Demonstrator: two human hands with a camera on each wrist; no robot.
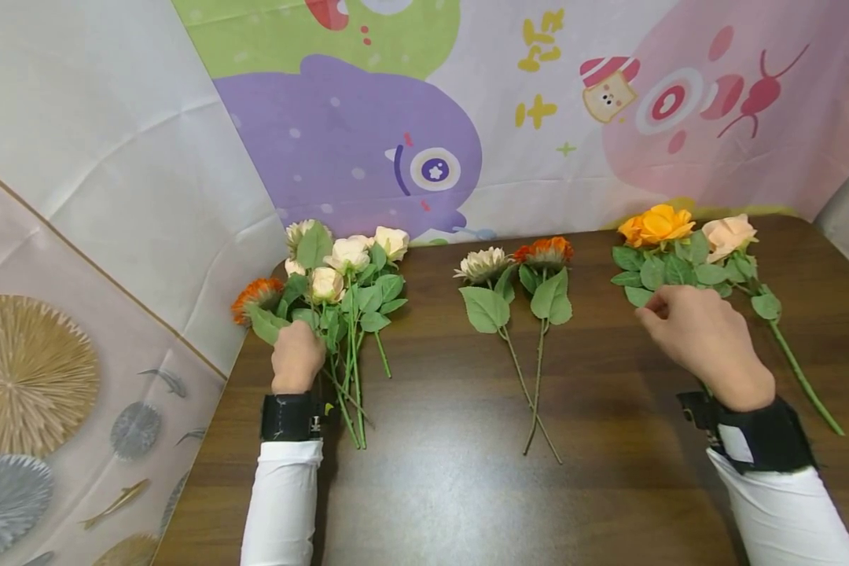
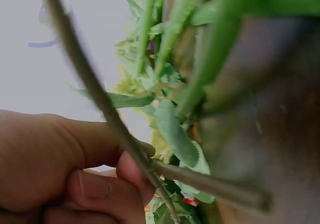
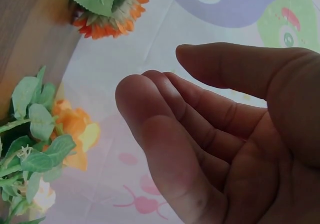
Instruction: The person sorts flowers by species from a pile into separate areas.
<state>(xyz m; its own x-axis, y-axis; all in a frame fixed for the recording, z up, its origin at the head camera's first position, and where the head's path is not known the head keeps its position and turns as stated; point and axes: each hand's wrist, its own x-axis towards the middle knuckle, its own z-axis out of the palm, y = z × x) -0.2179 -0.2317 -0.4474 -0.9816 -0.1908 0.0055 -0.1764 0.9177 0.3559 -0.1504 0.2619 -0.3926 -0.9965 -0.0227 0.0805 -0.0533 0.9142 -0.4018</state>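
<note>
At the left bunch, my left hand (image 1: 297, 358) pinches a thin brownish flower stem (image 2: 102, 102) between thumb and fingers. Just beyond that hand is an orange-red flower (image 1: 257, 299) with a broad leaf; which bloom the pinched stem carries is hard to tell. Cream roses (image 1: 348, 253) with green stems lie beside it, and a pale flower (image 1: 299, 234) is behind them. My right hand (image 1: 707, 338) hovers near the right-hand flowers, its fingers loosely bent and holding nothing. Past it lie an orange rose (image 1: 658, 226) and a peach rose (image 1: 729, 236).
Between the hands, a cream flower (image 1: 484, 266) and an orange-red flower (image 1: 546, 251) lie with stems crossed on the brown wooden table (image 1: 439, 487). A printed cartoon cloth (image 1: 368, 141) hangs behind the table, and a patterned cloth (image 1: 113, 330) hangs at the left.
</note>
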